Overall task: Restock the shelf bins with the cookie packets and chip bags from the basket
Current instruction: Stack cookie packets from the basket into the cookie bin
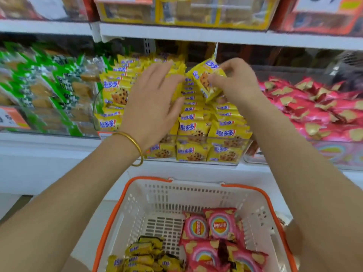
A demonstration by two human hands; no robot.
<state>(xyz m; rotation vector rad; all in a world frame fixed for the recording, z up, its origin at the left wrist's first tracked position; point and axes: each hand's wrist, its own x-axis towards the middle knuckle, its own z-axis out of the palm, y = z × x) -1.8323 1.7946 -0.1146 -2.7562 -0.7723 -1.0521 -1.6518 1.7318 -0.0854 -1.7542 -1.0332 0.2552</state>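
— Which step is in hand?

— A yellow cookie packet [206, 80] is pinched, tilted, between the thumb and curled fingers of the right hand [237, 85], above the far middle of the clear cookie bin [243, 152]. By judgement, this is the step of slotting it into a row. The left hand [155, 101] is laid on the packets at the bin's left with fingers nearly straight. Nothing is gripped by it, and the rows appear to be pressed aside.

— What is called for next?

— Probably the packet should be turned upright, lowered into the gap beside the left hand, and released without the neighbours being toppled.

— And the containers?

— The cookie bin is nearly full, stacked in rows. In the basket [121, 203], near and below, loose cookie packets [141, 256] lie at the near left and chip bags [216, 228] at the right. The chip bin [334, 154], to the right, is heaped with more of the same. Green packs [49, 85] are shelved to the left.
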